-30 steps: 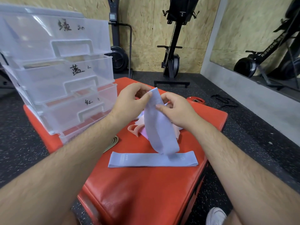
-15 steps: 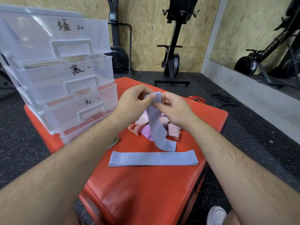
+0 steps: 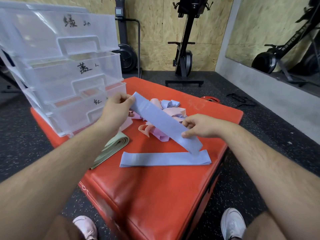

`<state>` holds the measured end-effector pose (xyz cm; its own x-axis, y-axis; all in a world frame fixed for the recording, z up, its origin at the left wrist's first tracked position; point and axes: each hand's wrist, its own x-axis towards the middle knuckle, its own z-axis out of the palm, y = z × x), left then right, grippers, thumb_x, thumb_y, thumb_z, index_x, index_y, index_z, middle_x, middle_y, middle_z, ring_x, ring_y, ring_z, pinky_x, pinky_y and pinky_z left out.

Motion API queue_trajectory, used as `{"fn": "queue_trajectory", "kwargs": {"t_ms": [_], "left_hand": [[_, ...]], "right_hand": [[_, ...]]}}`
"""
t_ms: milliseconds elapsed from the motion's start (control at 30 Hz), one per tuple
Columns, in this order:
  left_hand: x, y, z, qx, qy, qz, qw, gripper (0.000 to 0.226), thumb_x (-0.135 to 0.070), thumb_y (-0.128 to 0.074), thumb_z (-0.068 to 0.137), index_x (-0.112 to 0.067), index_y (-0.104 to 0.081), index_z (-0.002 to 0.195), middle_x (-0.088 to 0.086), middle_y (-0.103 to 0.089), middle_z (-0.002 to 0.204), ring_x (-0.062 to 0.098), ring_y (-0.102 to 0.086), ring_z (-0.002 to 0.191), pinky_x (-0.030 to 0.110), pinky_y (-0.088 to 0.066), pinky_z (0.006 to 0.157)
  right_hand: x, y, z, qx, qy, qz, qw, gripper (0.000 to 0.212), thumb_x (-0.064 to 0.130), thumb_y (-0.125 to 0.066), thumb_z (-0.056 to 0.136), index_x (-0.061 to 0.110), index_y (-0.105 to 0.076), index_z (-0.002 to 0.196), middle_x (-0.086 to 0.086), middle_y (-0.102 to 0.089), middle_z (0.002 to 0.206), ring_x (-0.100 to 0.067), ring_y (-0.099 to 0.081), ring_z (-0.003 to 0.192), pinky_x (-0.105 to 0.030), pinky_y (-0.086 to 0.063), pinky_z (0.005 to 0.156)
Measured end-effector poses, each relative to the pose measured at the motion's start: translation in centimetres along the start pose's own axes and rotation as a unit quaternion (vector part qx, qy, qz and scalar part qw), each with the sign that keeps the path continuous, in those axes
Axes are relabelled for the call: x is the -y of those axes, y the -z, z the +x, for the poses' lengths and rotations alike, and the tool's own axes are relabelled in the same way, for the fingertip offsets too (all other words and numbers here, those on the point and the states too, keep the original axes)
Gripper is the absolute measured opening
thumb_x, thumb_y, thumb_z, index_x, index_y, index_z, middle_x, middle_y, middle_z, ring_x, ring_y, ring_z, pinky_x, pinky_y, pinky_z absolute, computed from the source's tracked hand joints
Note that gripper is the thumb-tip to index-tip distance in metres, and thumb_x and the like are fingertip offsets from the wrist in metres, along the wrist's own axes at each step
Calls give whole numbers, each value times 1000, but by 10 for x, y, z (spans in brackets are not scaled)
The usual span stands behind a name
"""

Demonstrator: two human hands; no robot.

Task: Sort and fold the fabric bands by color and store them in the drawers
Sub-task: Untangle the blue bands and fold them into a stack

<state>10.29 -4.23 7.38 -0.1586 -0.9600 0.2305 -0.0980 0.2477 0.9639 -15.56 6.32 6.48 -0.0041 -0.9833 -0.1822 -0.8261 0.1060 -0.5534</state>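
Now holding one blue band stretched slantwise above the red padded box. Pinched at the far upper end by the left hand, fingers clamped on the cloth. Pinched near the lower end by the right hand, thumb and fingers closed on it. Lower tip right over the flat blue band at the front; touching or not, cannot tell.

To do well: keep light tension, smooth both layers flat, lower it parallel onto the flat one, match the edges, only then let go.

On the box also folded green bands, an unsorted heap of pink and blue bands, and clear plastic drawers at the far left. Around: dark speckled floor, chipboard wall, black exercise machine
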Motion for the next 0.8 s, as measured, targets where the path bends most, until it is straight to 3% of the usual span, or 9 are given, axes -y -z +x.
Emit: {"fn": "queue_trajectory", "kwargs": {"t_ms": [67,167,267,333,400,500,567,667,800], "left_hand": [[11,6,-8,4,23,5,1000,16,-21,-57,98,-14,-58,83,8,-62,87,21,-64,72,34,-54,67],[25,13,-20,-10,49,30,998,13,-25,-58,96,-14,-59,89,6,-64,87,22,-66,72,39,-55,72],[42,15,-36,-34,76,87,993,12,-25,-58,91,-13,-59,92,7,-62,81,19,-60,64,25,-50,53],[55,16,-49,-34,91,118,988,10,-23,-59,88,-13,-59,90,8,-62,76,20,-61,60,21,-50,52],[70,17,-57,-33,87,132,987,7,-21,-61,86,-15,-59,84,7,-64,76,25,-64,68,29,-53,65],[84,19,-65,-15,56,194,979,8,-20,-61,90,-19,-60,82,-1,-62,76,20,-58,73,29,-43,64],[89,21,-71,-1,40,241,970,6,-21,-60,91,-16,-63,89,-3,-61,78,18,-57,74,28,-39,62],[95,24,-78,20,22,301,953,10,-23,-59,92,-13,-61,93,0,-64,82,21,-59,76,26,-40,57],[101,24,-83,37,-8,330,943,6,-16,-59,91,-12,-58,95,3,-62,80,24,-58,76,31,-38,64]], "right_hand": [[-6,1,-5,4,-25,-41,999,16,24,-68,91,9,-64,94,9,-47,69,-9,-42,60,-26,-33,59],[-13,-1,-13,-2,-39,-87,995,27,30,-60,95,12,-51,77,4,-41,70,-16,-37,64,-33,-30,59],[-26,-1,-16,-65,-46,-137,987,44,49,-57,95,16,-43,70,-1,-41,67,-19,-37,62,-35,-28,55],[-32,-1,-19,-94,-66,-142,983,50,60,-61,89,14,-48,71,-3,-43,66,-21,-39,61,-35,-28,55],[-36,0,-21,-72,-79,-114,988,41,52,-69,87,14,-56,76,-2,-50,67,-19,-45,62,-32,-33,53],[-45,-3,-23,-25,-97,-41,994,14,24,-75,88,16,-63,88,-2,-61,77,-17,-56,62,-27,-46,53],[-54,-6,-24,-16,-106,-29,994,14,15,-73,88,21,-64,97,-6,-63,83,-18,-59,63,-30,-50,57],[-64,-14,-22,-21,-116,-26,993,19,13,-72,88,23,-64,102,-6,-62,84,-20,-59,67,-33,-50,65],[-68,-27,-21,-26,-93,-81,992,16,18,-75,85,27,-64,93,0,-61,86,-19,-56,73,-32,-45,66]]}}
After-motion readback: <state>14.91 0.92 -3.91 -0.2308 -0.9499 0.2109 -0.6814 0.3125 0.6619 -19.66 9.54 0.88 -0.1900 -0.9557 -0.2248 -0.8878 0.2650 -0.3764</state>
